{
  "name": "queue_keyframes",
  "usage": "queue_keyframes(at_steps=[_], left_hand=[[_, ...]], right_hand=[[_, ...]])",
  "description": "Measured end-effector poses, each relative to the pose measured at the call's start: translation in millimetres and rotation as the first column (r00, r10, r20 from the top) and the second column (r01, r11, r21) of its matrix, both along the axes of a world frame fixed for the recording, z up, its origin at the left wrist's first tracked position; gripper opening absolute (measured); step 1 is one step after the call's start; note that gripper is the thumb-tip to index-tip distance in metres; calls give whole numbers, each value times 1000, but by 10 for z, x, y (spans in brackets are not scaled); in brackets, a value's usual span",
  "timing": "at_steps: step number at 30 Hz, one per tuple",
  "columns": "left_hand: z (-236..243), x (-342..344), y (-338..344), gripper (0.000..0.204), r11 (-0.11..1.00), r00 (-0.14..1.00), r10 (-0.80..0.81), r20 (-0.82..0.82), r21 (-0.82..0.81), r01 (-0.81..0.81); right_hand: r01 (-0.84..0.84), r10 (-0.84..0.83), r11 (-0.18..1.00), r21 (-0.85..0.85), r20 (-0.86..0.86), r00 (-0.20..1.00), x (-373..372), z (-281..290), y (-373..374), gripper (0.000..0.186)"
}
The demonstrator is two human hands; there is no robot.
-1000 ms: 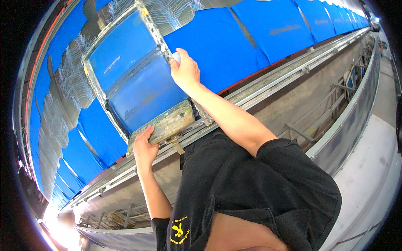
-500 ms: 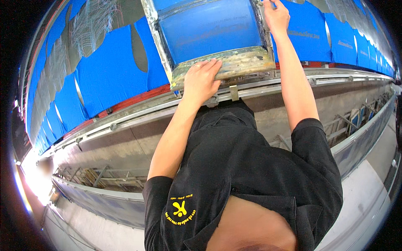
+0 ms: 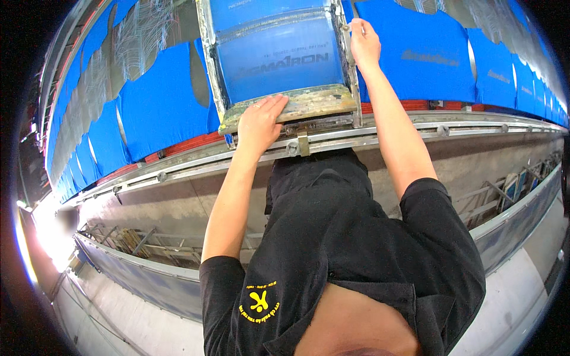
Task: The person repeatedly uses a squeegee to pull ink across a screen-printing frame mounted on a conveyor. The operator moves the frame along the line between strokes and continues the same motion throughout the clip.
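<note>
A screen printing frame (image 3: 351, 77) with paint-crusted sides and blue see-through mesh (image 3: 279, 68) lies over blue fabric at the top middle. Along its near end runs a thick, paint-stained wooden bar (image 3: 314, 102). My left hand (image 3: 261, 121) is closed over the left part of this bar, fingers together on its top and thumb out of sight. At the far right side of the frame, my right hand (image 3: 365, 43) has its fingers curled on the edge; the exact part they grip is partly hidden. Dark lettering shows through the mesh.
Blue fabric pieces (image 3: 157, 101) line the long table on both sides of the frame. A metal rail (image 3: 398, 132) follows the table's near edge, with a metal bracket (image 3: 303, 144) at the frame. Behind me runs another long table (image 3: 154, 285) with racks beneath it.
The frame, with its bracket, has shifted left along the rail, and both hands have moved with it. It also appears slightly lower, and the lettering under the mesh is sharper.
</note>
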State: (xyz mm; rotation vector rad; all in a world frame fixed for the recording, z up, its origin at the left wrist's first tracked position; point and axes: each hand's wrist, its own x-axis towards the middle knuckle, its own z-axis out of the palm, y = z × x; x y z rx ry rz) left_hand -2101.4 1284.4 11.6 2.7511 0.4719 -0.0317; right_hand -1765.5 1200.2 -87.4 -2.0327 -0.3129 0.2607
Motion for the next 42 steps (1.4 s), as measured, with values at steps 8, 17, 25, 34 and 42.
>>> queue_keyframes(at_steps=[8,17,25,34,42], left_hand=[[183,324,524,50,991,992,34,-125,-123,-49],[-471,943,1263,57,996,986,-7,165,93,-8],[-144,1281,1590,42,996,995,26,-97,-82,-34],[-482,726,812,56,987,982,132,138,68,-143],[-295,-100,-255,69,993,992,119,43,10,-120]], right_hand=[[-80,86,995,59,-105,991,108,-249,-5,57],[-5,56,981,195,-259,964,-40,4,82,44],[16,38,982,189,-279,959,-34,-8,49,43],[-28,75,972,234,-195,978,99,-255,-4,42],[-75,116,978,197,-207,971,127,-298,15,52]])
